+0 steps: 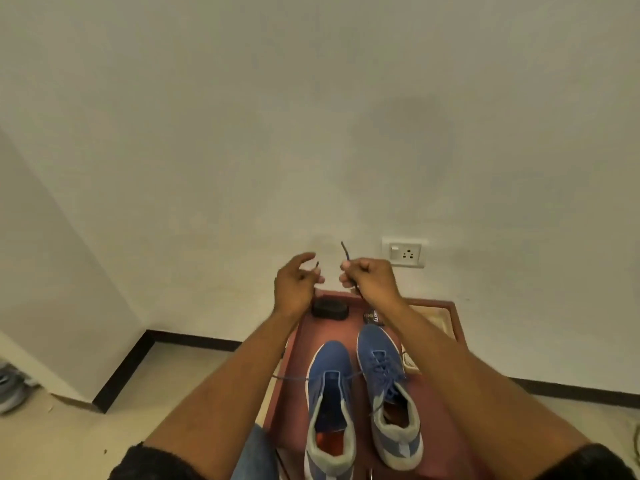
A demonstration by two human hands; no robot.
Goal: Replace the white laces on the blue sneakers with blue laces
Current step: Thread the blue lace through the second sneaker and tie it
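Both hands raised beyond left sneaker (329, 389); right hand (367, 277) pinches blue lace (346, 252) tip-up, left hand (294, 282) fingers loosely curled at other tip

A small dark packet (373, 317) on the red table (294, 362) bears lettering — too blurred to read.

Black round case (329, 309) near wall socket (403, 253)
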